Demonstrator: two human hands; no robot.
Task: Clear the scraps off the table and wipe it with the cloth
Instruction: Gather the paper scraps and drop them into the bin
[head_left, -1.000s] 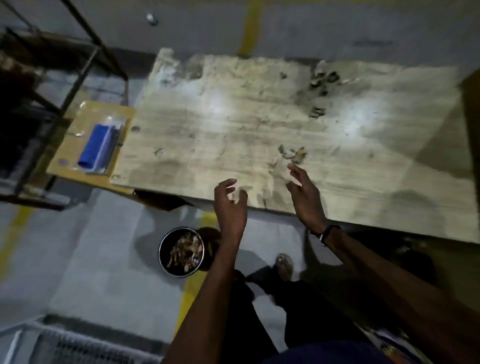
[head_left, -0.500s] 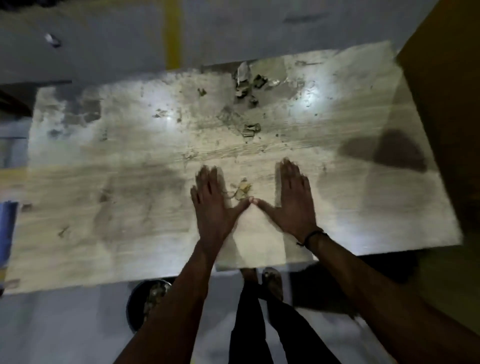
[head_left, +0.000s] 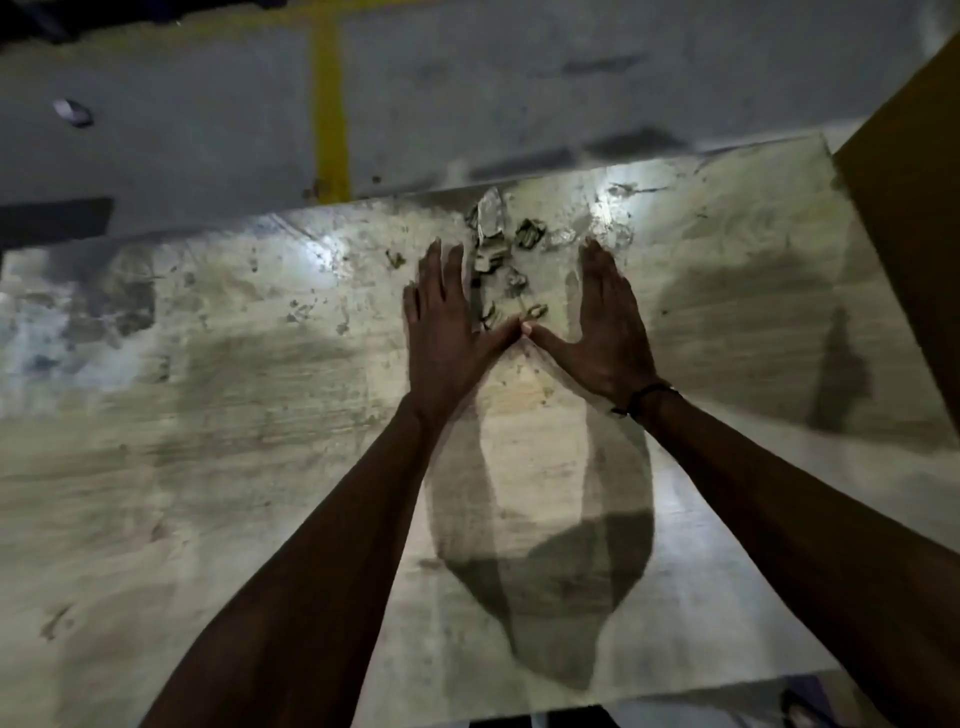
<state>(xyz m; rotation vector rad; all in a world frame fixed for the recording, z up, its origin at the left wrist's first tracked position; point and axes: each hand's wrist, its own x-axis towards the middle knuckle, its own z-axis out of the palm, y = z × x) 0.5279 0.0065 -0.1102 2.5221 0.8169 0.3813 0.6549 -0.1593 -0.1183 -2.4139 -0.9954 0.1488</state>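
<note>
A dirty pale wooden table fills the view. Several small scraps lie in a loose heap near its far edge. My left hand lies flat on the table just left of the heap, fingers straight and pointing away from me. My right hand lies flat just right of the heap, a dark band on its wrist. The two thumb tips meet below the scraps, so both hands frame the heap on three sides. No cloth is in view.
Small crumbs and stains dot the table left of my hands. Beyond the far edge is grey floor with a yellow line and a small object. A brown panel stands at the right end.
Both hands have slid forward across the table, from beside one small scrap near the middle to flank the larger heap near the far edge. My view has leaned further over the table.
</note>
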